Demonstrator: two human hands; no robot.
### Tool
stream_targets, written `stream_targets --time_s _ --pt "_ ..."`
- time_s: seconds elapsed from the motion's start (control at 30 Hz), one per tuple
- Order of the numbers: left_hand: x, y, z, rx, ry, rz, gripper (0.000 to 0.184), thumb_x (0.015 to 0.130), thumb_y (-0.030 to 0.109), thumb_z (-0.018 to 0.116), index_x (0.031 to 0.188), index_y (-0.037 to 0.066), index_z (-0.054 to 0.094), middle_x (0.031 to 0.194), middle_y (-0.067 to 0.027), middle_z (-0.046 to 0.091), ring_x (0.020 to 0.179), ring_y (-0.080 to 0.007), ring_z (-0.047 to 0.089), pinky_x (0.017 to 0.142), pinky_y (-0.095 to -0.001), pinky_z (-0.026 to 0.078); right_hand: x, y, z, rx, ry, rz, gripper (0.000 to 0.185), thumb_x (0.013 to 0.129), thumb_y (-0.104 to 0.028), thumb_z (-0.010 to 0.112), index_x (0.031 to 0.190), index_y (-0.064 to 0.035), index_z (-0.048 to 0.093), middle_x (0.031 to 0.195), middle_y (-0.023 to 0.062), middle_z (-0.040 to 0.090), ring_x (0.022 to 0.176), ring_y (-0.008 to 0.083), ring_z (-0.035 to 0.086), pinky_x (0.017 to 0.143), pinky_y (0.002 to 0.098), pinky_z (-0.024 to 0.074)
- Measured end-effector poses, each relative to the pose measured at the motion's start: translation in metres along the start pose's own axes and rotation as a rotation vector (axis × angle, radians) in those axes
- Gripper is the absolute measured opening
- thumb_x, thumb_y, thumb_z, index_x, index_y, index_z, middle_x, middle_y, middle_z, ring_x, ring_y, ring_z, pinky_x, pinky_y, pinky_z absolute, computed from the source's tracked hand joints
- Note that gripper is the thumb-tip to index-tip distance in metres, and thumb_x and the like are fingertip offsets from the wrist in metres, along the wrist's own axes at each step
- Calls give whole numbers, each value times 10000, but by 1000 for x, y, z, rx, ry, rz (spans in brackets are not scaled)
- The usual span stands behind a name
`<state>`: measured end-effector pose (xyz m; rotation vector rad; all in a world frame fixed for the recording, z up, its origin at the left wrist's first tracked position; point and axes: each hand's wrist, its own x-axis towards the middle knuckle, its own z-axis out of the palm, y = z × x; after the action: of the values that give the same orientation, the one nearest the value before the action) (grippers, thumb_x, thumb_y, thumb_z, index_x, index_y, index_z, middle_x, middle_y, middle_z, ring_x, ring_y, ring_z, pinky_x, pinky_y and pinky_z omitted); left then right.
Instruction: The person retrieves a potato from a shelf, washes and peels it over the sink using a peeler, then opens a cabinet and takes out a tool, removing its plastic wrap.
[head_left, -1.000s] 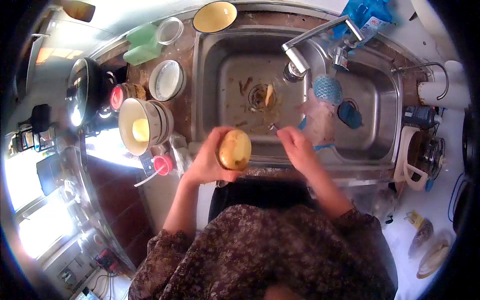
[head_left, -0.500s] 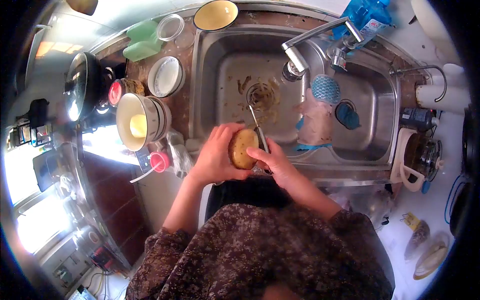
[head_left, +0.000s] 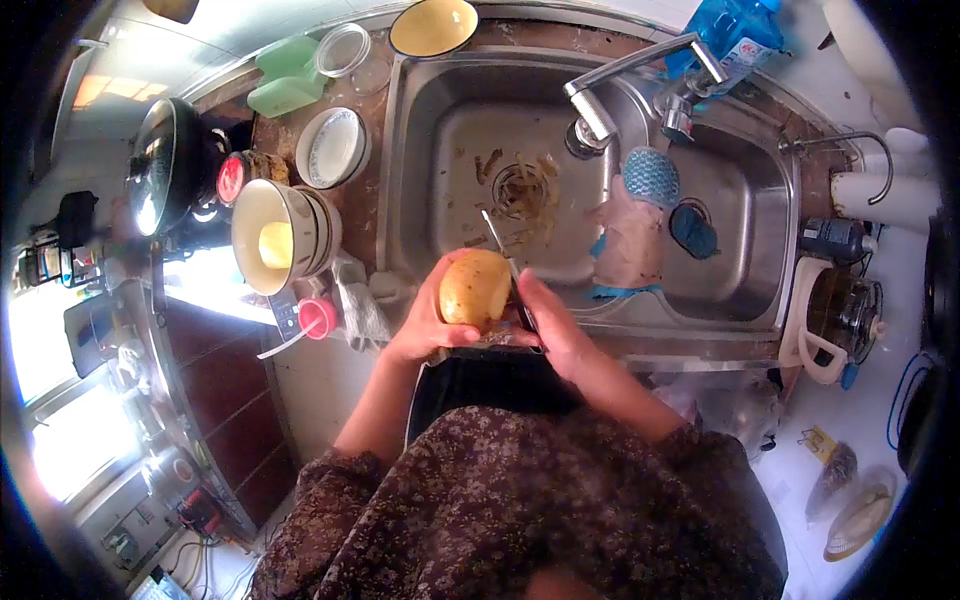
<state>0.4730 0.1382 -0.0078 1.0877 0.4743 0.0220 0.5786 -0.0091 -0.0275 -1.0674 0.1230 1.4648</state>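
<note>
Potato [head_left: 468, 292], held over the near edge of the sink [head_left: 425, 130]; clamped in the left hand [head_left: 420, 325], gripped from side and below, probably to steady it with the upper face exposed; thin metal tool [head_left: 503, 245], clamped by its dark handle in the right hand [head_left: 558, 330], tip pointing away, close beside the potato, seemingly for ready contact; peelings [head_left: 487, 165], scattered around the drain [head_left: 518, 190]; stacked bowls [head_left: 262, 212], tilted on the counter [head_left: 373, 215], yellow piece [head_left: 277, 245] inside, apparently set aside within reach.
</note>
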Motion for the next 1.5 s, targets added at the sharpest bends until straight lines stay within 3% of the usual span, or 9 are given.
stream_targets --time_s 0.2,0.3,0.63,0.9,1.03,1.1,1.3,1.37,1.5 --pt "-3 -8 -4 -175 174 6 934 512 296 782 1277 20 322 1186 -101 464 1089 -209 478 931 -324 385 -28 -17 13 -986 277 -729 225 838 -249 583 918 -44 539 720 106 581 626 279 541 576 315 375" --pt "-1 -10 -6 -181 177 21 920 516 288 778 1272 20 328 1181 -101 467 1084 -207 480 927 -327 390 -33 -18 12 -1181 198 -948 227 799 -241 628 916 -61 553 697 79 580 582 257 525 567 324 343" --pt "-4 -11 -5 -129 149 -10 934 515 355 770 1270 20 334 1172 -100 473 1074 -201 484 915 -319 393 -16 -21 -3 -1238 382 -981 247 798 -299 619 908 -78 603 750 63 621 630 243 570 592 348 362" --pt "-9 -13 -7 -140 133 47 968 517 394 769 1283 8 320 1207 -105 455 1111 -210 458 935 -320 371 1 -16 -31 -1207 577 -463 226 827 -265 603 899 -50 603 738 146 611 654 299 580 577 346 434" --pt "-13 -2 -3 -181 182 62 981 531 389 765 1309 24 291 1250 -110 416 1173 -215 408 969 -341 341 -5 -18 -36 -987 486 -380 247 869 -276 557 921 -37 590 657 105 559 602 159 523 572 282 410" --pt "-7 -4 -7 -191 192 76 976 538 382 763 1310 24 286 1264 -111 402 1184 -219 397 981 -345 329 -7 -18 -27 -845 374 -432 288 877 -334 524 949 -60 573 695 142 580 637 289 572 578 339 425" --pt "-10 -8 -8 -206 211 60 982 538 387 751 1317 18 279 1270 -117 404 1190 -231 395 997 -353 317 -19 -19 -15 -697 215 -423 363 905 -377 481 923 -26 572 599 75 515 537 137 499 518 279 398" --pt "-10 -9 -7 -204 218 41 988 535 391 748 1319 17 277 1273 -120 405 1191 -235 396 999 -356 315 -19 -29 -20 -178 138 25 406 938 -396 397 914 -23 557 593 -13 449 474 58 393 427 204 315" --pt "-6 -10 -6 -209 236 46 1000 522 394 745 1321 13 280 1277 -124 407 1192 -242 401 999 -360 320 -20 -28 -18 -125 16 147 512 928 -479 353 903 -13 562 557 -11 469 416 53 381 397 212 304"
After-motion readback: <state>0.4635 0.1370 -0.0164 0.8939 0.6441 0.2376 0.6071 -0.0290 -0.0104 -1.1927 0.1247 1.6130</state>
